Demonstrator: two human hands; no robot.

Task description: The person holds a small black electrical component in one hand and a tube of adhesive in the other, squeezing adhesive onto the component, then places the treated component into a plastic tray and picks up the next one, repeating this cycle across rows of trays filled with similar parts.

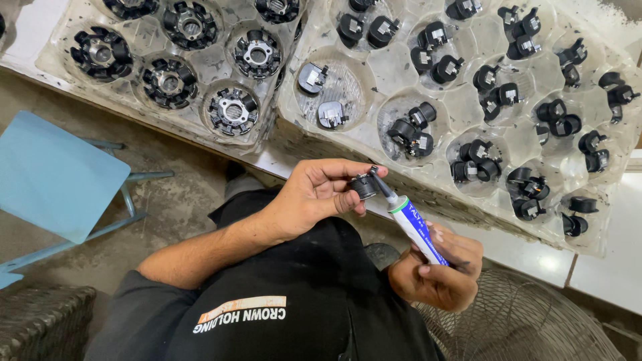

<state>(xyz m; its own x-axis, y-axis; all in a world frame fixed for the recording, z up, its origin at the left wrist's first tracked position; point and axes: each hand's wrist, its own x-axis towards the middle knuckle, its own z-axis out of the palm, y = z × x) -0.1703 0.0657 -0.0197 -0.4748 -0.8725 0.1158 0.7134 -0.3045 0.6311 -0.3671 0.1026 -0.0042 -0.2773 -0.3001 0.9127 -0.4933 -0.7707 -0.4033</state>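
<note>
Two hands busy: left hand (314, 194) fingers pinch a small black part (364, 186); right hand (438, 271) grips a tube (408, 217) slanting lower right to upper left, nozzle on the part

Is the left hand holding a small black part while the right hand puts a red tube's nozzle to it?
Not quite: the head view shows the tube white and blue, not red. The left hand holds the small black part, and the right hand puts the nozzle to it.

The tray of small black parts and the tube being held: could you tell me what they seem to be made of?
The tray looks like thin clear moulded plastic: glossy, translucent, smudged grey. The tube in the right hand appears to be soft white plastic with blue print. The small part in the left hand looks like black plastic, possibly metal.
</note>
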